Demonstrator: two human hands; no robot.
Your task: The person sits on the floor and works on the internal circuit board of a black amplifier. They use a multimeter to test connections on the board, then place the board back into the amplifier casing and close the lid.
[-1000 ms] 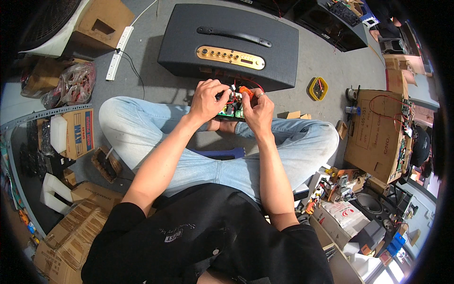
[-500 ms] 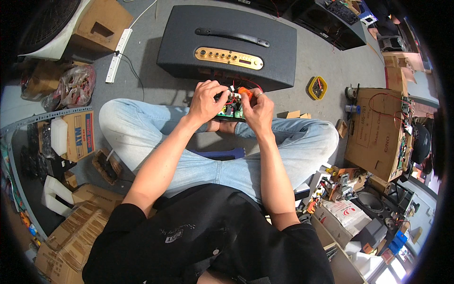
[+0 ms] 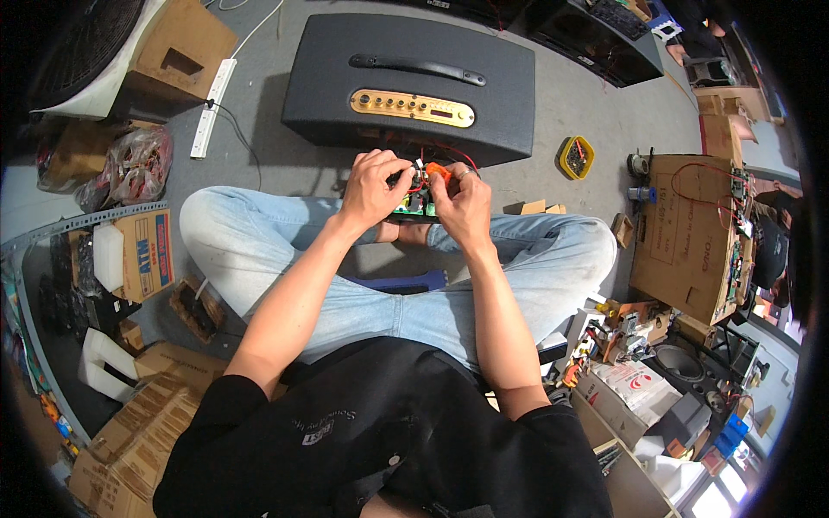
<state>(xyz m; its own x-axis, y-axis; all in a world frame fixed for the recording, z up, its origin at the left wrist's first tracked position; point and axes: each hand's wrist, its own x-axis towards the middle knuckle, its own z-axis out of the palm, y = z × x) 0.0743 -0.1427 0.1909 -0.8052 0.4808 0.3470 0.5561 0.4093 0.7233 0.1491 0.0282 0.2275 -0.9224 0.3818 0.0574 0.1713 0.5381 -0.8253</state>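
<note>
In front of my crossed legs, a green circuit board with wires and small parts lies between my two hands. My left hand is over its left side, thumb and fingers pinched together near a black part and a white connector; what they grip is hidden. At the other side, my right hand has its thumb and fingers closed on a small orange object, whose kind I cannot make out. Red wires run from the board area toward the black speaker cabinet, which has a gold control panel.
A yellow tray of small dark parts is on the floor at right. Beyond it stands a cardboard box with boards and wires. A white power strip lies at left. A blue object lies between my legs.
The whole view has shifted slightly. My right hand and the orange object have moved a little left, closer to my left hand. Both hands keep their grip.
</note>
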